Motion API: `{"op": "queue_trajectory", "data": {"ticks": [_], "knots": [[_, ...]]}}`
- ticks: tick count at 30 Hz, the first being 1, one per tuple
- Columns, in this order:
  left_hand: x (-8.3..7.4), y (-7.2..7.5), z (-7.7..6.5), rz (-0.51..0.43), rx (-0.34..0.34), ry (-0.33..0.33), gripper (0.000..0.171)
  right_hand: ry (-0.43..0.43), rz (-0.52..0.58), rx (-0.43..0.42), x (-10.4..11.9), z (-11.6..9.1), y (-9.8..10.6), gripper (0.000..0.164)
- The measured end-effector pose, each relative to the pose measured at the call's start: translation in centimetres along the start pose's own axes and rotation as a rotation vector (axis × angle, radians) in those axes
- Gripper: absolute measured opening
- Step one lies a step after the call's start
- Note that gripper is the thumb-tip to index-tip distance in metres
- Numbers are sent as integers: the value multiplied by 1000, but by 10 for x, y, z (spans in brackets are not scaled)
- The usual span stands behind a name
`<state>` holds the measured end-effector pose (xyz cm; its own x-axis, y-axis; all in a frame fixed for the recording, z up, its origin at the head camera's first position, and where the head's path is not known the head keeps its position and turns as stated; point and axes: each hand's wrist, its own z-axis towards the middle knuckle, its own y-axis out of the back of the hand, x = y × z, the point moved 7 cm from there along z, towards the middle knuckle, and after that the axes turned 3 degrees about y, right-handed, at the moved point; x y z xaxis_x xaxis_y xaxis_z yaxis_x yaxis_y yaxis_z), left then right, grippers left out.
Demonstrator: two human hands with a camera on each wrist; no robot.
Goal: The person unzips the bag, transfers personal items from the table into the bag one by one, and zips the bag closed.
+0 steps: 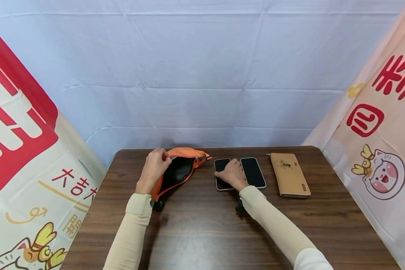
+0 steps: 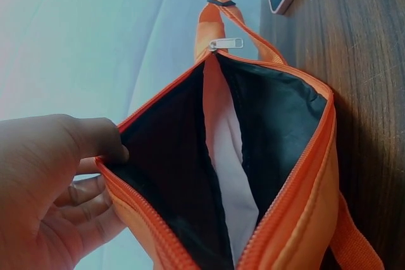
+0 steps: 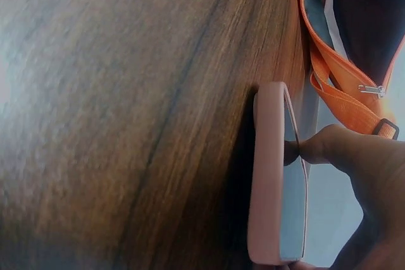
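An orange waist bag (image 1: 185, 151) lies unzipped at the back left of the table, its black lining and a pale inner divider (image 2: 223, 131) showing. My left hand (image 1: 156, 165) pinches the bag's rim between thumb and fingers and holds the mouth wide. To the right, my right hand (image 1: 233, 174) spans a smartphone (image 1: 222, 183) in a pink case, thumb at its left edge and fingers at the opposite edge. In the right wrist view the pink phone case (image 3: 267, 175) appears side-on, close over the wood, with the thumb at its far rim.
A second smartphone (image 1: 253, 173), in a pale case, lies just right of my right hand. Farther right is a tan long wallet (image 1: 288, 174) with a zip pull. White cloth (image 1: 202, 75) hangs behind the wooden table (image 1: 195, 232), and printed banners flank it.
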<state>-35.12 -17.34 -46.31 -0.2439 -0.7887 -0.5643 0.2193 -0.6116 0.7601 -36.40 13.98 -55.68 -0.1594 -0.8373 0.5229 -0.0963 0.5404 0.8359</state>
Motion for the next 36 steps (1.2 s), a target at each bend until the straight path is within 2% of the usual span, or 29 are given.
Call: {"op": "queue_trajectory", "data": {"ticks": [7,21,29,36], "knots": [[0,0,0,-8,3,-6,3,-13,58,8,1,2,-3,91],[2,-2,1,-11,8,-10,4,29,122,-9,5,4,3,86],[2,-4,0,-6,14,-2,3,54,71,-15,8,3,2,81],[2,-3,0,-4,11,-6,4,44,87,-22,7,5,0,84]]}}
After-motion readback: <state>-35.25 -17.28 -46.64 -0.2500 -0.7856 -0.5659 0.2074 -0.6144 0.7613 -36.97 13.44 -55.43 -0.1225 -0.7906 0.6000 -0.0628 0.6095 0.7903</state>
